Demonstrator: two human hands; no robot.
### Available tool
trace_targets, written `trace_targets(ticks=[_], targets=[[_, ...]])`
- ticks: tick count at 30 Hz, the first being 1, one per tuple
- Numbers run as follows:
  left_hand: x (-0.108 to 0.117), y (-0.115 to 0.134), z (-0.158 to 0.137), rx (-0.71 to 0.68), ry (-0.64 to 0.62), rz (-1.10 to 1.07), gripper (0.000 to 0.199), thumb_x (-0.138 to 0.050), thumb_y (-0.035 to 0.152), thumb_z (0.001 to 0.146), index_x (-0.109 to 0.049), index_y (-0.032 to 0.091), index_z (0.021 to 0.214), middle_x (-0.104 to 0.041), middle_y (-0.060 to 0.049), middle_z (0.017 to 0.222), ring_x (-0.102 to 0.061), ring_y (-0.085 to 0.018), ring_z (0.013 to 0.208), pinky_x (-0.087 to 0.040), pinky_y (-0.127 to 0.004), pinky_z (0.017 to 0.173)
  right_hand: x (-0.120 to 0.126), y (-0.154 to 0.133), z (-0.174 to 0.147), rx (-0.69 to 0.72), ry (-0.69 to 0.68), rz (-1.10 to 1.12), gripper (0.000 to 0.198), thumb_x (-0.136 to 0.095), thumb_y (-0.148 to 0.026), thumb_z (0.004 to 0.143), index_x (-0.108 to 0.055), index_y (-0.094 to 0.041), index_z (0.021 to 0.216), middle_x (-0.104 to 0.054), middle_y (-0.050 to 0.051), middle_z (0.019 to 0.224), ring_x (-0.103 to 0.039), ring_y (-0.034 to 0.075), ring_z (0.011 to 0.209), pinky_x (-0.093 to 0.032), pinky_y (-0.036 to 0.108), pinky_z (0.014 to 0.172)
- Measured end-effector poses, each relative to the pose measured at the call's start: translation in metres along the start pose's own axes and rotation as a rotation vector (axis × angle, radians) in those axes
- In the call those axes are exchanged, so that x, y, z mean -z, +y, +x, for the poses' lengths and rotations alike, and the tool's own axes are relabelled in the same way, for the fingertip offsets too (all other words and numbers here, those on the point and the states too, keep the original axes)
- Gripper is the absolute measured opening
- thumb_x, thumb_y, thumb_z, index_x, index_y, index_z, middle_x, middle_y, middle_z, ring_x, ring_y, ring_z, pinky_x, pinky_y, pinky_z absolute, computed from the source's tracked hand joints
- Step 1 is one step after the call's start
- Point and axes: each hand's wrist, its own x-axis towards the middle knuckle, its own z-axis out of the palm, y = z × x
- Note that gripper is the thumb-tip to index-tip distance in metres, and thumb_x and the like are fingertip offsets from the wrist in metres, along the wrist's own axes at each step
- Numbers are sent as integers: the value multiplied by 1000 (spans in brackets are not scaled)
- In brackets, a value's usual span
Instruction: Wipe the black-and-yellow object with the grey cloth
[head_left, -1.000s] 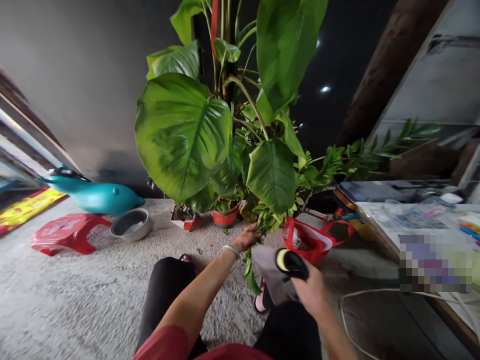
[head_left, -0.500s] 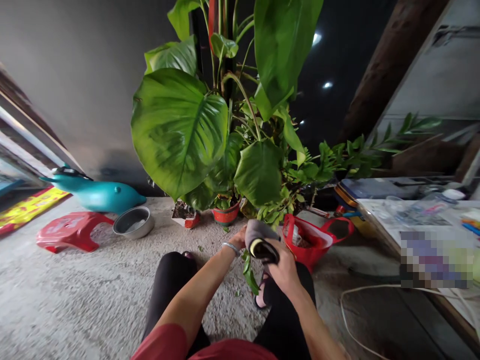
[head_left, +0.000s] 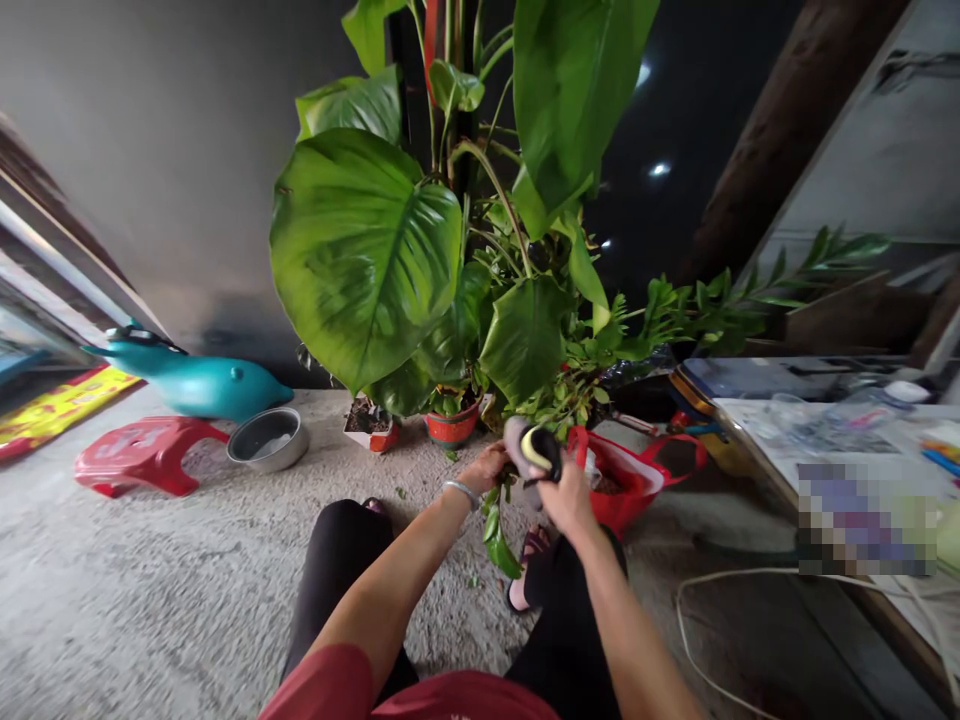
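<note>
while the left hand (head_left: 480, 474) is closed around a leafy stem (head_left: 501, 550) whose leaves hang over the rough floor (head_left: 435, 610), the right hand (head_left: 568, 500) grips a bunched grey cloth (head_left: 516, 440) with a yellow-and-black edge just beside it, near a red bag (head_left: 619, 508); the cloth looks light, soft and floppy, best held by that thicker edge, while the stem is probably bendy, its leaves smooth and easily torn, so a gentle hold on the stalk seems wise

Grey cloth (head_left: 516, 440) (yellow-banded) in right grip (head_left: 568, 498), left grip (head_left: 480, 472) on sprig (head_left: 497, 545).
</note>
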Motion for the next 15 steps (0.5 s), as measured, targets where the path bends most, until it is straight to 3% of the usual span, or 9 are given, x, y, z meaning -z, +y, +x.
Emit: trace_targets(ticks=[2, 4, 7, 9, 10, 12, 15], targets=[[5, -1, 2, -28, 35, -33, 35, -77, 2, 80, -77, 11, 114, -70, -2, 71, -64, -16, 64, -52, -27, 64, 7, 4, -46, 4, -74, 143, 35, -66, -31, 69, -81, -23, 99, -85, 10, 98, -81, 33, 97, -65, 45, 92], [9, -1, 3, -6, 17, -29, 50, -80, 2, 76, -75, 13, 124, -73, -3, 77, -67, -17, 68, -53, -27, 67, 38, 19, -70, -183, -23, 193, 35, -72, -44, 71, -81, -22, 98, -85, 11, 93, -81, 35, 94, -66, 44, 85], [9, 0, 5, 59, -40, 11, 78, -83, 5, 75, -61, 18, 149, -78, -5, 93, -71, -16, 65, -50, -23, 59, 92, 41, -50, -469, 277, 190, 57, -85, -57, 59, -79, -16, 98, -83, 17, 93, -80, 40, 93, -66, 49, 82], [6, -1, 6, 78, -70, 28, 84, -83, 8, 78, -54, 21, 156, -79, -6, 98, -71, -15, 61, -46, -21, 53, 103, 42, -12, -508, 471, 184, 66, -90, -55, 52, -76, -13, 102, -82, 21, 103, -78, 42, 101, -66, 51, 86], [5, -2, 6, 76, -79, 27, 85, -83, 9, 78, -53, 21, 157, -79, -7, 98, -71, -15, 60, -44, -21, 52, 97, 37, 7, -488, 484, 176, 64, -90, -51, 52, -75, -14, 101, -82, 22, 104, -77, 42, 104, -65, 52, 88], [2, -5, 7, 60, -101, 24, 80, -84, 9, 78, -58, 20, 152, -78, -6, 94, -71, -16, 61, -45, -21, 53, 66, 20, 31, -418, 341, 149, 45, -86, -40, 54, -74, -19, 91, -82, 19, 97, -77, 41, 102, -65, 52, 89], [4, -9, 7, -28, -90, 47, 50, -82, 12, 81, -72, 14, 130, -75, -5, 79, -68, -18, 62, -49, -25, 56, 9, -10, 15, -316, 75, 127, 23, -75, -26, 54, -70, -24, 76, -80, 12, 82, -78, 38, 93, -64, 54, 91]])
